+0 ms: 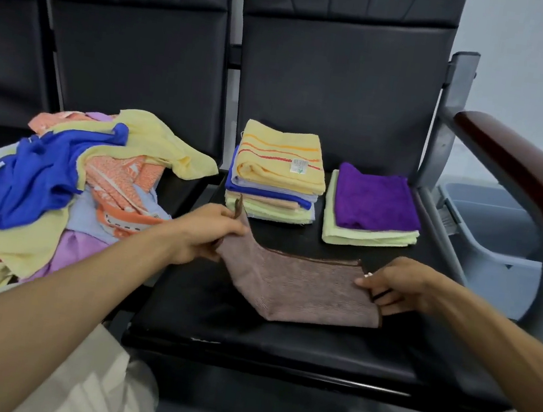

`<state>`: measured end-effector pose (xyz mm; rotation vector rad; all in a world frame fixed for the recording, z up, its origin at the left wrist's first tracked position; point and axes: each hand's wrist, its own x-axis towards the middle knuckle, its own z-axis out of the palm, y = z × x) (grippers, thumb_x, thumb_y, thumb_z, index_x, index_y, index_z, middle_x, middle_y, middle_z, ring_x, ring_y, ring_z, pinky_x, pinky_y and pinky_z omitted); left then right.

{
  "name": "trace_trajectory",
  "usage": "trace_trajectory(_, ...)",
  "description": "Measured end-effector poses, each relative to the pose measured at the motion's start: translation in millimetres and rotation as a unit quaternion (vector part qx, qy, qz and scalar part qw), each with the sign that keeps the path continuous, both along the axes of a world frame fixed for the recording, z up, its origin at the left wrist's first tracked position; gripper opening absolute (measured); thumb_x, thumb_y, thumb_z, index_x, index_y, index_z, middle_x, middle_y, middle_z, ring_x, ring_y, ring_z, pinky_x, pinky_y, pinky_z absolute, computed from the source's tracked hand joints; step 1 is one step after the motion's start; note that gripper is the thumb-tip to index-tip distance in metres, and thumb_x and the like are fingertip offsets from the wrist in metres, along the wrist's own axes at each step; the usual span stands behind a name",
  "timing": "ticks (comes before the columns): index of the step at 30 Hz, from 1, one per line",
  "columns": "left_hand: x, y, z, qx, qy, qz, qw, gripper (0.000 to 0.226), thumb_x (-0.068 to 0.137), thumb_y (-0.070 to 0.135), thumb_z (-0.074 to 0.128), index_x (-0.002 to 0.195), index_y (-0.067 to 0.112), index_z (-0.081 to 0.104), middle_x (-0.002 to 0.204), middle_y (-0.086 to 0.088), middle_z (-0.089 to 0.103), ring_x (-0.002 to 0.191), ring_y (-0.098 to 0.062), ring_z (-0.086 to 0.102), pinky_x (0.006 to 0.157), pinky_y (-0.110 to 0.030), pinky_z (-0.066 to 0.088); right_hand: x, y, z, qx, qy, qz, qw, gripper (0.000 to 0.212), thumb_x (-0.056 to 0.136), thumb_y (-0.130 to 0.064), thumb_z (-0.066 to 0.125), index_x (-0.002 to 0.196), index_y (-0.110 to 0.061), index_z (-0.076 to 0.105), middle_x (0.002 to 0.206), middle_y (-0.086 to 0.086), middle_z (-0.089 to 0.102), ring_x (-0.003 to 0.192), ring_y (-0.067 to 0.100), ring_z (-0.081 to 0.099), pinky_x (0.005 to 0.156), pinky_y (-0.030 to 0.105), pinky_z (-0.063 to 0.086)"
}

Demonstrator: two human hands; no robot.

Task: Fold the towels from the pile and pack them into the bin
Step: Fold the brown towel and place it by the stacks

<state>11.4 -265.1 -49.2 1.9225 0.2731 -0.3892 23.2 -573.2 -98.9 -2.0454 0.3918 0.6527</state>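
1. Brown towel (304, 289): nearest, 6 o'clock, part-folded on the seat (246, 334). Left hand (204, 235) pinches its raised corner; right hand (390, 287) pinches its right edge.
2. Judgement: light, limp, not slippery. It sags between grips, so hold it at corners and hems.
3. Unfolded pile (58, 184): 9 o'clock, on the next seat.
4. Folded stacks: yellow-topped stack (278, 172) at 12, purple-topped stack (374, 202) at 1.
5. Grey bin (487, 234): 3 o'clock, past the armrest (525, 184); inside partly hidden.
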Motion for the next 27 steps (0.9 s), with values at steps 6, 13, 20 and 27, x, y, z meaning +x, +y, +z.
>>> trace_trajectory(6,0.8,-71.2,12.7,-0.086,0.02,-0.031,0.996,0.013,0.092,0.016,0.058,0.104,0.01,0.06,0.085,-0.009,0.06,0.072,-0.017,0.057,0.046,-0.022,0.041,-0.5,-3.8,-7.7,0.031,-0.011,-0.024,0.999,0.014,0.088,-0.014,0.069,0.081,-0.003,0.064,0.068,0.009,0.063,0.057,0.018,0.061,0.049,0.026,0.053)
trace_trajectory(13,-7.9,-164.5,-37.0,-0.003,0.01,-0.092,0.996,0.004,0.097,0.011,0.045,0.098,0.009,0.049,0.05,-0.005,0.057,0.033,-0.012,0.05,0.034,-0.022,0.039,0.8,-1.5,-6.6,0.055,-0.01,-0.034,0.998,0.024,0.099,-0.014,0.05,0.078,-0.005,0.059,0.07,0.01,0.06,0.06,0.02,0.059,0.053,0.03,0.053)
trace_trajectory(20,-14.2,-157.6,-44.4,-0.072,0.03,-0.083,0.993,0.019,0.101,0.011,0.038,0.117,0.007,0.046,0.087,-0.014,0.059,0.047,-0.017,0.062,0.044,-0.025,0.051,-2.6,7.2,-2.3,0.072,-0.025,-0.043,0.996,0.035,0.103,-0.031,0.041,0.091,-0.003,0.058,0.08,0.014,0.06,0.068,0.024,0.061,0.057,0.033,0.055)
trace_trajectory(27,-5.0,-81.2,-33.2,0.063,-0.085,0.012,0.994,0.02,0.094,0.006,0.046,0.1,0.018,0.06,0.093,-0.003,0.066,0.079,-0.014,0.064,0.065,-0.027,0.05,-12.2,32.7,-1.5,-0.243,-0.176,0.183,0.936,0.036,0.096,-0.039,0.054,0.11,-0.006,0.05,0.108,0.011,0.061,0.095,0.028,0.061,0.068,0.03,0.047)
